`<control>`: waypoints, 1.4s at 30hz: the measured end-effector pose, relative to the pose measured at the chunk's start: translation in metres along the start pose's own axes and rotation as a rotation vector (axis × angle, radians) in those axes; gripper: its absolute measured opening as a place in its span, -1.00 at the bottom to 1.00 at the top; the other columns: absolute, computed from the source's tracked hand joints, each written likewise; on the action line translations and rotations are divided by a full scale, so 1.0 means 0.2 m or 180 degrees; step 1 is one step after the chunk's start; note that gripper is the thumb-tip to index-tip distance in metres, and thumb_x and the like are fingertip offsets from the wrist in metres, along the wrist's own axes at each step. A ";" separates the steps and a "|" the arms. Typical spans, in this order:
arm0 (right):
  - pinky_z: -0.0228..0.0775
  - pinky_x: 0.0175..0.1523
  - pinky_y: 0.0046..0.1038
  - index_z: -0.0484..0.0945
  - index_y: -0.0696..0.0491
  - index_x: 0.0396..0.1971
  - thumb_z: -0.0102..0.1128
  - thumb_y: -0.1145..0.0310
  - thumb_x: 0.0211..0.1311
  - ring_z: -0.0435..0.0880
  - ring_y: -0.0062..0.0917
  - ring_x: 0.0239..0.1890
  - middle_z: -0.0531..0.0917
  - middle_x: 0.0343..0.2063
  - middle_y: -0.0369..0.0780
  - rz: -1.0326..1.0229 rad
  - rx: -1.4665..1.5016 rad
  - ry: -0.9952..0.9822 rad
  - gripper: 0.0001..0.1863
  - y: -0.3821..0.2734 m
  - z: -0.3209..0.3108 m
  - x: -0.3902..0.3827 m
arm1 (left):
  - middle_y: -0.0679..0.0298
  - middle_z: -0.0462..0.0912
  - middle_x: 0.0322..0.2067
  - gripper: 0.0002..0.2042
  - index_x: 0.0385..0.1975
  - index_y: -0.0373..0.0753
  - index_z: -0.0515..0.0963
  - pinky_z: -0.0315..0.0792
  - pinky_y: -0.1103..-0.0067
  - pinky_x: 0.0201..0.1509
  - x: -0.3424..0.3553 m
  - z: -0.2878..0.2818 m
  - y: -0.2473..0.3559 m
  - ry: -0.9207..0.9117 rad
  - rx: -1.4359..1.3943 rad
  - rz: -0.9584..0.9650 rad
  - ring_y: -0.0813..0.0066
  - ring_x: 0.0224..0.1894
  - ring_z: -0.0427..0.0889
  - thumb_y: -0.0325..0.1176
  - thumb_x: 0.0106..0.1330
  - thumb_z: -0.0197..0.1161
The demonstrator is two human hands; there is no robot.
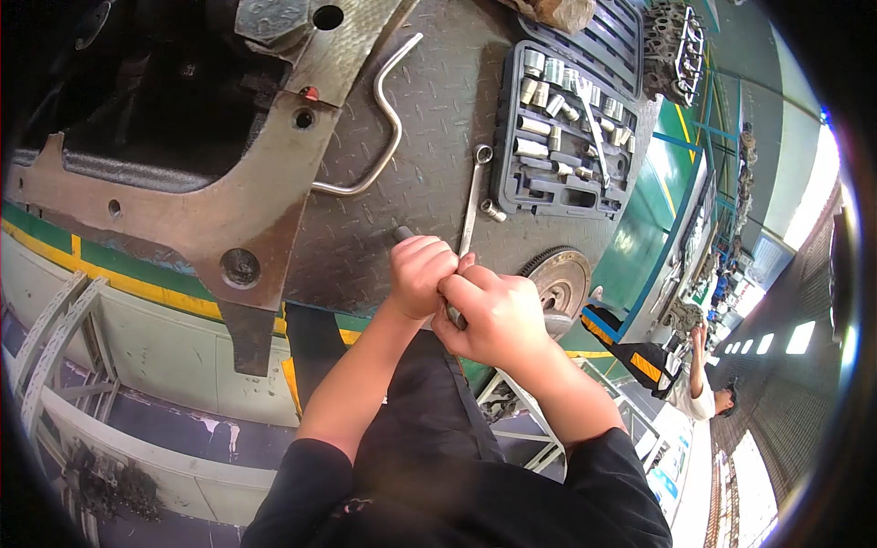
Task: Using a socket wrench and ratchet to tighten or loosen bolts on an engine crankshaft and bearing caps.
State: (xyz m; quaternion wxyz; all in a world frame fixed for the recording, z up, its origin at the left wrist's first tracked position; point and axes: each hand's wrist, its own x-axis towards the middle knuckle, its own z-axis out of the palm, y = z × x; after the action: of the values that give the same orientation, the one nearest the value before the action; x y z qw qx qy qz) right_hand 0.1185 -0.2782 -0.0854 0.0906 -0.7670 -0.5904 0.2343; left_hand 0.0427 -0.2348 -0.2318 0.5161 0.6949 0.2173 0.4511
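Close together at the near edge of the metal table, both my hands are closed. My left hand (422,274) wraps round a dark, rod-like metal piece (403,235), whose rounded end sticks out above the fist. My right hand (498,309) grips lower down, and a dark end of what looks like the same piece shows below its fingers. My fingers cover most of it, so its kind cannot be made out. Just beyond them lies a long combination wrench (472,196); its near end is hidden behind my hands. A loose socket (493,211) rests beside the wrench.
A large metal engine block (196,219) fills the left. Behind my hands lie a bent metal tube (395,119) and an open socket case (512,196). A toothed flywheel (574,265) sits at the table's right edge. Another person (694,393) stands farther right.
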 end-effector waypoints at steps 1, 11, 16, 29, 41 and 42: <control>0.40 -0.60 -0.35 0.53 0.02 -0.53 0.35 0.39 -0.20 0.53 -0.31 -0.70 0.50 -0.64 -0.23 -0.0048 0.0004 0.0077 -0.81 0.00 0.00 0.00 | 0.28 0.24 -0.78 -0.59 -0.79 -0.16 0.20 0.14 0.43 -0.64 0.00 0.00 0.00 -0.0017 0.0066 -0.0009 0.27 -0.73 0.30 -0.45 0.05 0.38; 0.42 -0.56 -0.39 0.58 0.04 -0.46 0.34 0.46 -0.18 0.58 -0.34 -0.68 0.54 -0.63 -0.24 0.0013 -0.0045 0.0121 -0.81 0.01 -0.01 -0.07 | 0.30 0.26 -0.74 -0.65 -0.74 -0.15 0.25 0.21 0.43 -0.59 0.00 0.00 0.08 -0.0025 0.0055 0.0031 0.28 -0.69 0.34 -0.46 0.08 0.36; 0.45 -0.53 -0.39 0.56 0.06 -0.44 0.33 0.48 -0.15 0.61 -0.31 -0.64 0.58 -0.60 -0.21 -0.0064 0.0026 0.0146 -0.81 0.03 0.00 -0.05 | 0.27 0.34 -0.71 -0.72 -0.70 -0.19 0.30 0.20 0.43 -0.58 0.01 0.02 0.08 0.0126 0.0147 0.0009 0.27 -0.67 0.37 -0.49 -0.08 0.37; 0.47 -0.49 -0.32 0.43 0.10 -0.48 0.35 0.41 -0.09 0.63 -0.21 -0.63 0.59 -0.63 -0.14 0.0693 0.0279 0.0345 -0.76 0.05 0.03 0.00 | 0.17 0.55 -0.15 -0.26 0.00 -0.22 0.39 0.41 0.34 0.08 -0.09 -0.30 -0.04 -0.0024 0.0755 -0.1181 0.18 -0.06 0.53 -0.39 -0.27 0.64; 0.42 -0.52 -0.23 0.43 0.07 -0.50 0.30 0.35 -0.05 0.57 -0.16 -0.64 0.53 -0.64 -0.14 0.0583 0.0036 -0.0026 -0.79 -0.01 0.02 0.05 | 0.31 0.65 -0.21 -0.62 -0.26 -0.17 0.59 0.40 0.35 0.04 -0.10 -0.27 -0.07 -0.0479 0.1109 -0.1058 0.24 -0.07 0.55 -0.45 -0.17 0.49; 0.42 -0.51 -0.22 0.43 0.06 -0.50 0.29 0.34 -0.05 0.57 -0.15 -0.63 0.53 -0.64 -0.13 0.0634 0.0027 -0.0050 -0.79 -0.01 0.01 0.06 | 0.31 0.65 -0.22 -0.62 -0.27 -0.18 0.59 0.40 0.35 0.04 -0.09 -0.27 -0.07 -0.0504 0.1055 -0.1086 0.24 -0.07 0.55 -0.45 -0.18 0.49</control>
State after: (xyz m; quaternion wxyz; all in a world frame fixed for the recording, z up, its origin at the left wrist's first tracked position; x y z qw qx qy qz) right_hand 0.1172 -0.2668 -0.0895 0.0654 -0.8197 -0.5108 0.2507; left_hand -0.0099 -0.2161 -0.2486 0.4792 0.7565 0.3614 0.2599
